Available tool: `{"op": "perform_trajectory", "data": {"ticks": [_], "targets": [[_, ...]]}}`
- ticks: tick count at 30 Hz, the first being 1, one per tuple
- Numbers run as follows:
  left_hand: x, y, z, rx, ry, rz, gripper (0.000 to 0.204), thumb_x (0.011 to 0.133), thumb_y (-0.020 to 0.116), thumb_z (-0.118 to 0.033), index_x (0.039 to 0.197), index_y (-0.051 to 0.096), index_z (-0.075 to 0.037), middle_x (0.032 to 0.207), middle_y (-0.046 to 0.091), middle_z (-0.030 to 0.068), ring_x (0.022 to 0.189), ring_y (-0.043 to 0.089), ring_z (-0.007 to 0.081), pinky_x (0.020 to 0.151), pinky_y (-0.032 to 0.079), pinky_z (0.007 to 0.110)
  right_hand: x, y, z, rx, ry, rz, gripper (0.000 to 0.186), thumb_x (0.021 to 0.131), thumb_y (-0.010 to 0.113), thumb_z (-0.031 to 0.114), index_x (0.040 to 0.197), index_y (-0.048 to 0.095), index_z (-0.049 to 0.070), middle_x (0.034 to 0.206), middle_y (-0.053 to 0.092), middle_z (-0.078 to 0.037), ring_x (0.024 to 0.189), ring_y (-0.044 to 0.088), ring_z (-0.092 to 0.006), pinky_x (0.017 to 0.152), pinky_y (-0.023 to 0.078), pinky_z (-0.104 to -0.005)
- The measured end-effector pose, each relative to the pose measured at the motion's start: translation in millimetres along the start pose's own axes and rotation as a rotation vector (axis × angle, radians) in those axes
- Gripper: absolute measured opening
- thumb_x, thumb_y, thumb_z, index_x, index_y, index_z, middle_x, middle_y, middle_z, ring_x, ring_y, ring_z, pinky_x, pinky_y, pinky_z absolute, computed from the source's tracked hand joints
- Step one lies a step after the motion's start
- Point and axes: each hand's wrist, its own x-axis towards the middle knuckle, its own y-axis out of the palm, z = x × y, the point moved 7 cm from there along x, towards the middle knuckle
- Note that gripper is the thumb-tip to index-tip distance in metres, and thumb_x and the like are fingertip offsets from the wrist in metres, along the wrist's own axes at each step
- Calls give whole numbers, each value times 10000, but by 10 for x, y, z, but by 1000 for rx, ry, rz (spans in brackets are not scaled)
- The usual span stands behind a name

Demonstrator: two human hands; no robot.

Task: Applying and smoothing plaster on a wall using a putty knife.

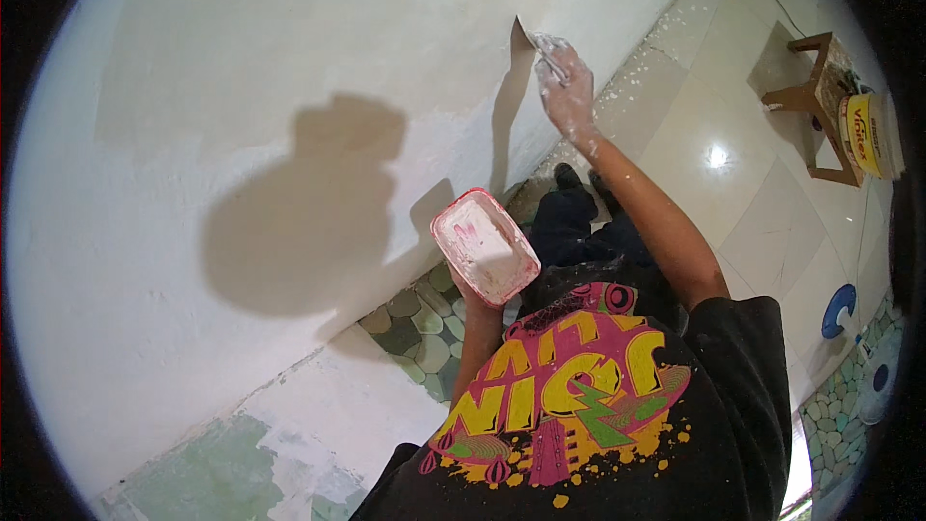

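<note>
The pale wall point(241, 68) (patchy, shadowed) meets glossy, white-speckled floor tiles point(690, 159); a brown stool point(803, 97) stands off right. The right hand point(566, 87) grips a scraper point(522, 34) at the wall; the left hand point(471, 291) holds a red-rimmed tub point(509, 225).

A: Floor point(762, 222) status?
B: I've got glossy pale tiles point(675, 125) across the right half, pebble-patterned patches point(415, 336) at lower centre and lower right.
A: On it?
B: White spots point(664, 37) scattered upper right. Wooden stool point(803, 96) standing at right, bucket point(866, 135) on top. Blue curved piece point(836, 313) lower right; I can't tell its kind.
</note>
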Motion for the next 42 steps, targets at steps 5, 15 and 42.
{"op": "perform_trajectory", "data": {"ticks": [5, 15, 42], "targets": [[-140, -255, -5, -28, 24, -42, 601, 959, 477, -508, 1420, 442, -124, 1370, 546, 119, 1208, 560, 344, 998, 468, 560, -623, 417, 101, 257, 562, 133, 323, 840, 618, 37, 1152, 671, -29, 1210, 652, -169, 1093, 639, -257, 947, 496, -331], [-29, -222, -67, 19, 50, -76, 613, 960, 470, -526, 1417, 442, -119, 1360, 548, 124, 1204, 559, 348, 1004, 463, 556, -522, 149, 6, 33, 63, 136, 324, 882, 562, 5, 1188, 668, -9, 1213, 663, -124, 1160, 600, -233, 976, 471, -336], [-122, -351, -12, 23, 42, -121, 610, 958, 466, -521, 1433, 432, -140, 1376, 542, 110, 1213, 555, 348, 1007, 463, 549, -320, 350, -110, -95, 81, 92, 422, 880, 515, 40, 1297, 577, 23, 1345, 531, -243, 1209, 560, -362, 1034, 435, -363]]}}
